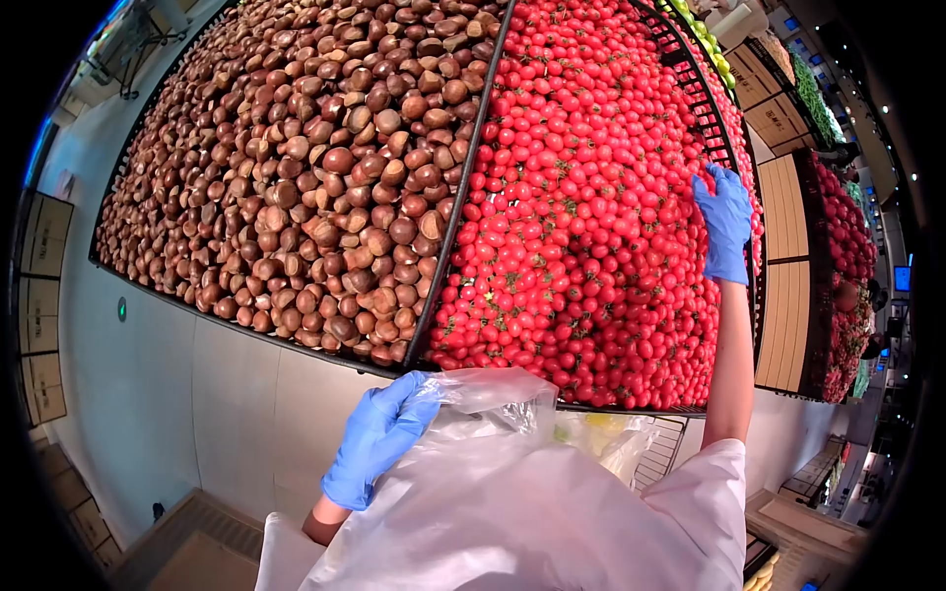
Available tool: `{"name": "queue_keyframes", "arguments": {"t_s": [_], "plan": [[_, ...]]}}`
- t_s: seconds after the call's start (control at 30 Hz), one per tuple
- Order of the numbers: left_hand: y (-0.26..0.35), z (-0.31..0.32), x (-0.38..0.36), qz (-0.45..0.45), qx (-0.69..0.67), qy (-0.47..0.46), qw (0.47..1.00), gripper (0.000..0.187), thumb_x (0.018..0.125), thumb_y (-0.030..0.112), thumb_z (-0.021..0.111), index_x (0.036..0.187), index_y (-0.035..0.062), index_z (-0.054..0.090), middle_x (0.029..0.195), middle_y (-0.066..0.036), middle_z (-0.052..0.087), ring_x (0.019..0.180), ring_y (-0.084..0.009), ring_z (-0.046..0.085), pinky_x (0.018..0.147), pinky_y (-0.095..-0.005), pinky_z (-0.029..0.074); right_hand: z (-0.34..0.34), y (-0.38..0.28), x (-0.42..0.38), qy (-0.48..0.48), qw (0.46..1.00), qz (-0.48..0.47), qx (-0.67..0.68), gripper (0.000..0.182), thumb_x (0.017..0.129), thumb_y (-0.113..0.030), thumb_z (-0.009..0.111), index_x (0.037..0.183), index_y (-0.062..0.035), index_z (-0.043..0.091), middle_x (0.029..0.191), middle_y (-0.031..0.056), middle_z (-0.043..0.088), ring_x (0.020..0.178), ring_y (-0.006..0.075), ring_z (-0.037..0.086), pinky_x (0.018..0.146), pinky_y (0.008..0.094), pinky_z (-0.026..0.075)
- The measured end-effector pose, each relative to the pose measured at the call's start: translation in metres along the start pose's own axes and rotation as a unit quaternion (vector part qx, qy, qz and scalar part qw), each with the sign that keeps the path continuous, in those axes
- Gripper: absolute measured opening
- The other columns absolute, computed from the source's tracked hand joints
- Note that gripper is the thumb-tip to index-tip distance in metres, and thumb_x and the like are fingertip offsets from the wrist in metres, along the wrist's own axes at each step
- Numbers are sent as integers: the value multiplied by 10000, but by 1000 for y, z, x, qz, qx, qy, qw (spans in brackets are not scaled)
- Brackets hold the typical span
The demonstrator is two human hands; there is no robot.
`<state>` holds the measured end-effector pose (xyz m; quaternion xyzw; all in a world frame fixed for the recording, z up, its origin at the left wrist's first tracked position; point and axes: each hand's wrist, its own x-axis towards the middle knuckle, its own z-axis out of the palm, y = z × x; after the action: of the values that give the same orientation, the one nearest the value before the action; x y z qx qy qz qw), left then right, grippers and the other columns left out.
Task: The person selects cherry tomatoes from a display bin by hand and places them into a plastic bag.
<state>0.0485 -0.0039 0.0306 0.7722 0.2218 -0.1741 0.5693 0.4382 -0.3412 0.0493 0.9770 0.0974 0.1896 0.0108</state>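
Note:
My left hand (pixel 379 433), in a blue glove, is closed on the gathered edge of a clear plastic bag (pixel 503 396) in front of my body. The bag hangs by the near edge of the display. At the right side of a heap of red cherry tomatoes (pixel 591 227), my right hand (pixel 726 222), also in a blue glove, reaches far forward with bent fingers somewhat apart. Its fingertips are at the tomatoes beside a black slatted divider (pixel 711 123); I see nothing clearly held in them. Some tomatoes carry green stems.
A large heap of chestnuts (pixel 325 177) fills the left bin, with a black partition (pixel 458 197) between it and the tomatoes. Green fruit (pixel 711 44) lies beyond the divider. On the right stands another crate of dark red produce (pixel 845 266). Below the bins is a wire rack (pixel 662 448).

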Motion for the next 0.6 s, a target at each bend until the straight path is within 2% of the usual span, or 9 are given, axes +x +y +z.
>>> {"name": "queue_keyframes", "arguments": {"t_s": [0.07,0.13,0.17,0.2,0.27,0.33,0.47,0.53,0.6], "plan": [[2,1,-1,0,10,7,1000,371,850,255,621,1174,78,583,924,-155,640,839,-298,570,776,-373,463,5,-25,-8,141,979,-143,29,398,775,-316,684,1084,-74,624,1029,118,623,961,268,589,829,363,471],[3,2,-2,6,11,9,1000,368,851,253,620,1172,78,583,922,-156,638,832,-302,567,770,-376,462,-6,-93,-39,83,950,-200,223,312,792,-284,664,999,-54,625,935,112,624,897,280,591,787,363,478],[5,3,-1,14,13,12,1000,365,851,251,618,1170,77,583,919,-158,636,825,-307,564,764,-379,461,0,-114,-51,107,917,-337,183,269,790,-262,657,948,-48,620,877,102,611,846,276,586,769,364,477],[6,3,-1,14,14,10,1000,365,851,251,618,1170,77,583,919,-158,636,825,-307,564,764,-379,461,12,-140,-70,112,907,-376,156,305,785,-281,652,981,-52,603,924,108,602,866,277,577,763,360,474],[8,3,0,8,6,-5,1000,354,851,244,615,1157,70,584,918,-160,633,808,-313,556,746,-383,458,7,-183,-99,-68,897,-394,190,395,771,-315,653,1056,-55,571,1044,131,563,952,283,539,809,391,451],[12,2,-4,10,3,2,1000,349,850,241,615,1150,66,586,913,-160,633,799,-311,554,738,-383,457,33,-210,-119,-27,878,-450,160,450,765,-331,652,1107,-59,545,1129,152,508,1024,300,485,838,428,420],[8,1,-4,-2,-14,-9,1000,340,846,227,620,1140,58,588,899,-160,631,781,-308,553,725,-380,457,37,-233,-125,-75,881,-454,113,437,755,-316,652,1110,-77,559,1103,151,503,1010,305,469,800,416,415],[7,1,-5,-15,-21,-10,1000,341,842,225,625,1136,55,589,895,-160,631,781,-309,555,724,-379,459,34,-234,-127,-173,872,-449,90,400,764,-294,631,1101,-88,570,1098,153,504,1000,309,470,761,426,420],[3,3,-5,-27,-28,-11,999,342,839,223,630,1133,53,590,891,-161,631,781,-309,557,723,-379,460,40,-233,-137,-132,875,-461,66,367,773,-274,612,1091,-94,576,1093,155,504,985,309,474,740,424,421]]}}
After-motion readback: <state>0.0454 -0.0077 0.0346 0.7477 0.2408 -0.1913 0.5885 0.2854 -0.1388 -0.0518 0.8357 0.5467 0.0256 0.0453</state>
